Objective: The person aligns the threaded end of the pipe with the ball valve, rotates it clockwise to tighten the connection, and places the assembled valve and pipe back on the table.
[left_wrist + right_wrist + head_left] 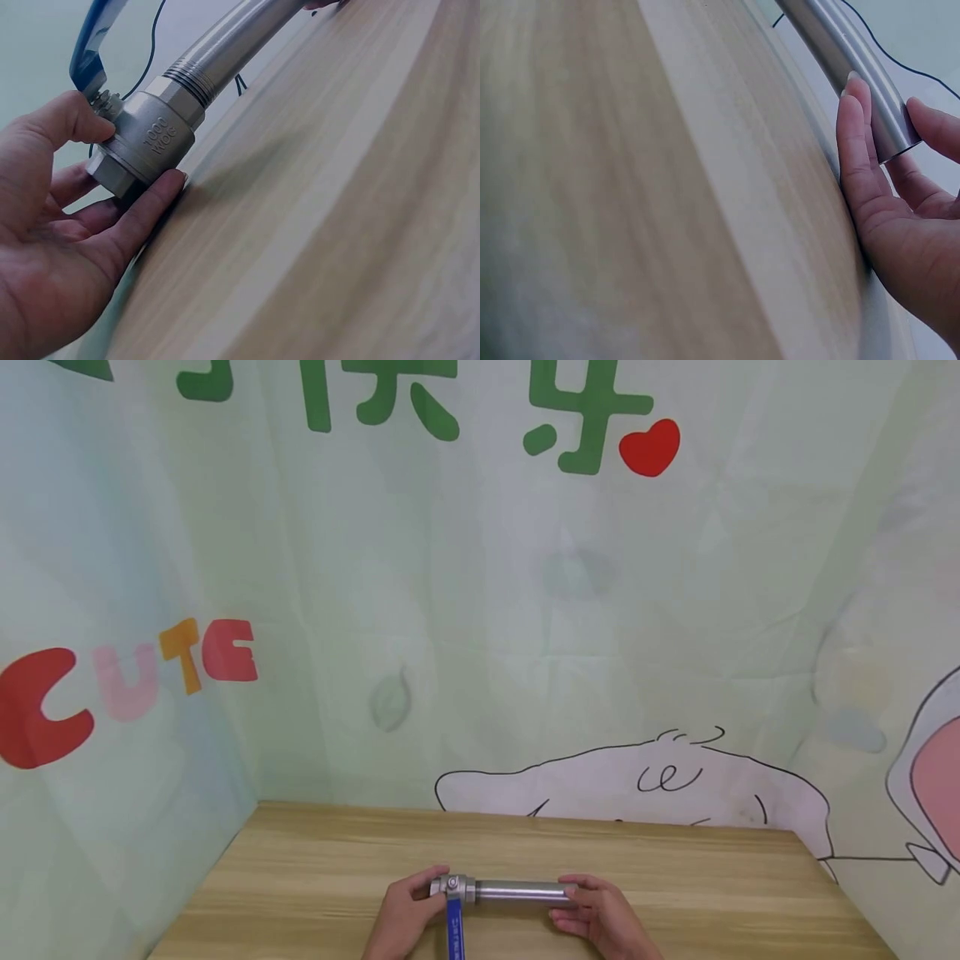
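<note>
A steel ball valve (454,887) with a blue lever handle (455,928) is joined to a threaded steel pipe (517,892), a few threads showing at the joint in the left wrist view. My left hand (405,910) grips the valve body (154,131), thumb on one side and fingers on the other; "1000 WOG" is cast on it. At the pipe's far end, my right hand (600,912) holds the tube (855,67) between thumb and fingers. The lever points toward me in the head view.
The wood-grain table (330,860) lies beneath both hands. Behind it hangs a pale green printed cloth (480,610) with letters and cartoon drawings, which also runs along the left and right sides.
</note>
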Demonstrator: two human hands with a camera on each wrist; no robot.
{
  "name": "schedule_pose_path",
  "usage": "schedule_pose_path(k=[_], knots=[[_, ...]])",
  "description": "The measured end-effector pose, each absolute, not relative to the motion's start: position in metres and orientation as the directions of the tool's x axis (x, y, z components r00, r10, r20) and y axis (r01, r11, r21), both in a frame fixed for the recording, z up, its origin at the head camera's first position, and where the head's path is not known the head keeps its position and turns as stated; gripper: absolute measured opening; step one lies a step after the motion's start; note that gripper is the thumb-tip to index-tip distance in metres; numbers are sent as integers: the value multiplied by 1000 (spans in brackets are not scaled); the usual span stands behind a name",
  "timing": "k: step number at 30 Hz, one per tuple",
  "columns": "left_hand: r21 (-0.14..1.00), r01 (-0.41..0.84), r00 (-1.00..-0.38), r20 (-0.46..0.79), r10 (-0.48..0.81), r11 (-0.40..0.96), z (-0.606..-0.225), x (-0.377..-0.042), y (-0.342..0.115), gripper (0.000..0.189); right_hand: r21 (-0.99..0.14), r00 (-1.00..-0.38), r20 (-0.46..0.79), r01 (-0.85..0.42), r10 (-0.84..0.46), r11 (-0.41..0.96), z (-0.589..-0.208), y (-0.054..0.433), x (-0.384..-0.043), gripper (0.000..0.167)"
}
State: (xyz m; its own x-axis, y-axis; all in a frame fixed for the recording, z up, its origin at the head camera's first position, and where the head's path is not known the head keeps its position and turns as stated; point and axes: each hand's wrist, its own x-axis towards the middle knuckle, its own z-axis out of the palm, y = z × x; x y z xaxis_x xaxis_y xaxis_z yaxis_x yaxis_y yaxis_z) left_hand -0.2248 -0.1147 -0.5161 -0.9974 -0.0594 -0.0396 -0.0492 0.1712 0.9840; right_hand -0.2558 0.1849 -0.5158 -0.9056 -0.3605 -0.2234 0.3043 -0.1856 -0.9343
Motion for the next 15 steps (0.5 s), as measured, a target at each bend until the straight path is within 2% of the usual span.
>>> schedule_pose_path(k=[7, 15], knots=[[986, -28, -998, -19, -60, 161, -517, -225, -117, 49, -938, -907, -264, 321, -328, -132, -516, 183, -257, 39], [985, -28, -999, -20, -47, 170, -519, -226, -119, 48, -945, -916, -266, 309, -301, -106, -517, 182, -257, 51]])
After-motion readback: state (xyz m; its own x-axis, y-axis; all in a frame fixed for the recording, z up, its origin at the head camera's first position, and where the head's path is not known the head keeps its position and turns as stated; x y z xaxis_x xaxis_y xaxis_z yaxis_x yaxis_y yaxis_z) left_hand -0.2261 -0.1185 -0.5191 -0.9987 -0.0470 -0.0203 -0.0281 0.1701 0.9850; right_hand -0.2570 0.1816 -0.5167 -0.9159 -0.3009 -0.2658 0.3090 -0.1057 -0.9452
